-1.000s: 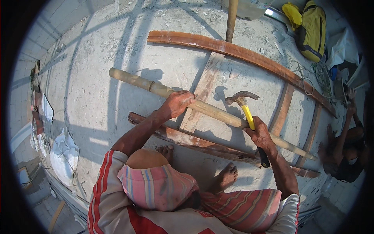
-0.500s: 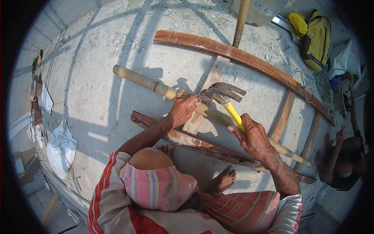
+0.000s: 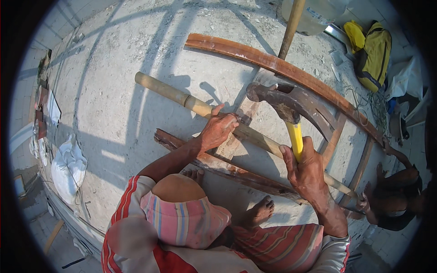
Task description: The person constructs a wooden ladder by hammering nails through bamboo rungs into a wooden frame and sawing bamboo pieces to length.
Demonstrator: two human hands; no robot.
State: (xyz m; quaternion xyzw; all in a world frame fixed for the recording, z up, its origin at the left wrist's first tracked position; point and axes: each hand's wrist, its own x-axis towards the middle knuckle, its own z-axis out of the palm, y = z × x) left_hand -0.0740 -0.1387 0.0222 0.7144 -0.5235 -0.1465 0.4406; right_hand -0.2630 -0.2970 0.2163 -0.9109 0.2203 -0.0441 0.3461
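My left hand [image 3: 218, 131] lies closed against a bamboo pole [image 3: 164, 88], its fingertips gathered where the pole crosses a wooden crosspiece [image 3: 226, 148]; whatever they pinch is hidden. In my right hand [image 3: 307, 173] is a claw hammer [image 3: 291, 102], gripped by its yellow handle. Its dark metal head hangs above the pole, apart from it, to the right of my left hand. The pole runs slantwise over a ladder-like wooden frame, between a far reddish rail [image 3: 255, 55] and a rough near rail [image 3: 236, 173].
At the right, a crouching co-worker's hand [image 3: 363, 201] is at the pole's end, the other [image 3: 386, 145] by the far rail. A yellow bag [image 3: 374, 57], a clear plastic container [image 3: 314, 16] and an upright pole [image 3: 291, 29] stand beyond. A white sack [image 3: 68, 168] sits left.
The hammer has risen from beside my left hand, its head now higher and farther right. My left hand stays at the pole. The co-worker's hands have reached the pole's end and the far rail.
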